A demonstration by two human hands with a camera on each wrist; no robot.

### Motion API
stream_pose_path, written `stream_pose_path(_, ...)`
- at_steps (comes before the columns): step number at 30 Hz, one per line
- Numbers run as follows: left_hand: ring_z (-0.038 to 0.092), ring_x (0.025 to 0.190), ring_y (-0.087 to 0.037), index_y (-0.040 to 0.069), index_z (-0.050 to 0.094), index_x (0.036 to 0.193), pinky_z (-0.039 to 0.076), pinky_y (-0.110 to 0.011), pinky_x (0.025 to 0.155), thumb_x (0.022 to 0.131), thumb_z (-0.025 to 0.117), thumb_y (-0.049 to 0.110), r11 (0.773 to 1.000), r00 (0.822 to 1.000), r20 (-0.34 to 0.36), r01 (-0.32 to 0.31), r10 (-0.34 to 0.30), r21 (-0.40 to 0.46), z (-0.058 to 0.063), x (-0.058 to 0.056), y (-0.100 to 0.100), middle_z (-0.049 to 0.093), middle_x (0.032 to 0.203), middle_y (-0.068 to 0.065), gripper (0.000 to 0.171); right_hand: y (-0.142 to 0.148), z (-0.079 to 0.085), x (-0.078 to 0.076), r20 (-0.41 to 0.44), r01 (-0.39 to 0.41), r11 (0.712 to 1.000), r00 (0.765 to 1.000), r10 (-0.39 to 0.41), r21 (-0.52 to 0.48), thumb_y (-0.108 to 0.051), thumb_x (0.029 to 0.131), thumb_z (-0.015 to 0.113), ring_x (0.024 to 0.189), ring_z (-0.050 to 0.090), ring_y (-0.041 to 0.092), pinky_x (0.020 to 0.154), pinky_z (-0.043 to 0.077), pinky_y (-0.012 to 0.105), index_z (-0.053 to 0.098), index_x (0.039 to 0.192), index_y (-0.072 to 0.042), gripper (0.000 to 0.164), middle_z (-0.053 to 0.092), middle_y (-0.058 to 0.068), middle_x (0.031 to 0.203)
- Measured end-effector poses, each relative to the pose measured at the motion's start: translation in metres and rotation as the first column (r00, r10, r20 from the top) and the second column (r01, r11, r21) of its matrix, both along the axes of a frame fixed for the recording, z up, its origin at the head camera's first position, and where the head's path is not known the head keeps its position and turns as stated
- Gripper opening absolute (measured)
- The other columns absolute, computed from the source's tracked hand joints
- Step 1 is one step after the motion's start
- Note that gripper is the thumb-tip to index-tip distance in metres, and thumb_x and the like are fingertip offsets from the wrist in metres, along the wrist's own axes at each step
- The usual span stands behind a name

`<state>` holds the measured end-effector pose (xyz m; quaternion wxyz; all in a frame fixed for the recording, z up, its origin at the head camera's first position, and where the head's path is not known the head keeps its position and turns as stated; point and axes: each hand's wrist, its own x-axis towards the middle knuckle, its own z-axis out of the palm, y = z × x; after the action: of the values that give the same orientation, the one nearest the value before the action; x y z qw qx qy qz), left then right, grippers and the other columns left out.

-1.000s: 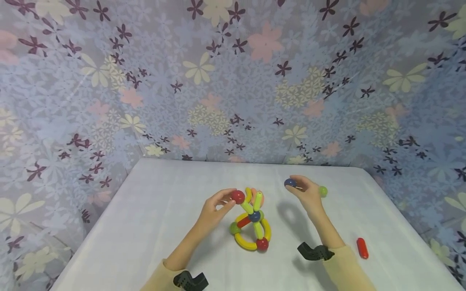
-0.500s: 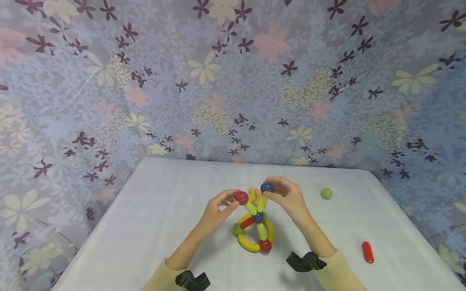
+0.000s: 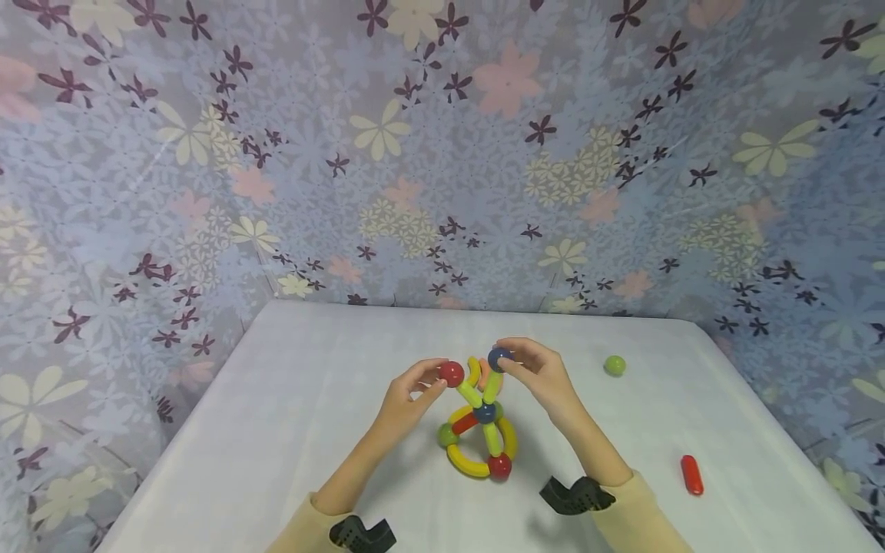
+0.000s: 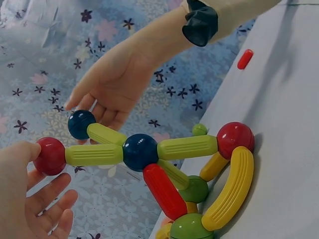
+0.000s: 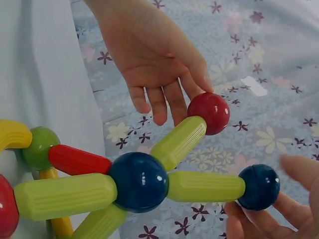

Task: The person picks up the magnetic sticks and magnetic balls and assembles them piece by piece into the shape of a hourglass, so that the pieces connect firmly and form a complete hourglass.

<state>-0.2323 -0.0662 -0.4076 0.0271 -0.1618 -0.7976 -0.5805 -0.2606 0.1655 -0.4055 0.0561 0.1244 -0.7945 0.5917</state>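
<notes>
A magnetic stick-and-ball structure stands on the white table, with a yellow ring (image 3: 469,467) of curved sticks as its base. At its middle is a blue ball (image 4: 140,152), with sticks running down to red and green balls. Two light green sticks (image 5: 207,186) rise from it in a V. My left hand (image 3: 404,398) pinches the red ball (image 4: 50,156) at the left tip with thumb and index finger. With thumb and fingers, my right hand (image 3: 549,376) holds another blue ball (image 5: 259,186) at the right tip; the ball meets the stick's end.
A loose green ball (image 3: 614,365) lies on the table at the back right. Nearer the right edge is a red stick (image 3: 691,475). Yellow and pink curved pieces (image 3: 474,372) show behind the structure. A flowered cloth (image 3: 442,153) hangs behind the table (image 3: 332,338).
My right hand has carried the blue ball leftward from beside the green ball onto the tip of the right-hand green stick. My left hand has stayed on the red ball.
</notes>
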Motion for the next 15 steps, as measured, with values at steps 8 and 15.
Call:
stream_pose_path(8, 0.059, 0.102, -0.016, 0.015, 0.059, 0.125, 0.045, -0.026, 0.088, 0.092, 0.061, 0.017, 1.0, 1.0, -0.005, -0.006, 0.006, 0.023, -0.029, -0.018, -0.003, 0.069, 0.112, -0.002, 0.034, 0.004, -0.027, -0.027, 0.052, 0.193, 0.981, 0.98, -0.193, -0.001, -0.028, 0.097, 0.054, 0.084, 0.06, -0.002, 0.077, 0.051, 0.017, 0.062, 0.116, -0.001, 0.034, 0.065, 0.019, 0.115)
stream_pose_path(15, 0.059, 0.104, -0.02, 0.012, 0.059, 0.126, 0.046, -0.029, 0.09, 0.092, 0.06, 0.018, 1.0, 1.0, -0.008, 0.017, -0.017, 0.021, -0.017, -0.01, -0.002, 0.068, 0.114, -0.005, 0.034, 0.011, -0.067, -0.055, 0.089, 0.277, 0.943, 0.951, -0.297, 0.186, -0.009, 0.085, 0.064, 0.081, 0.064, 0.02, 0.07, 0.052, 0.024, 0.063, 0.109, 0.006, 0.027, 0.066, 0.025, 0.104)
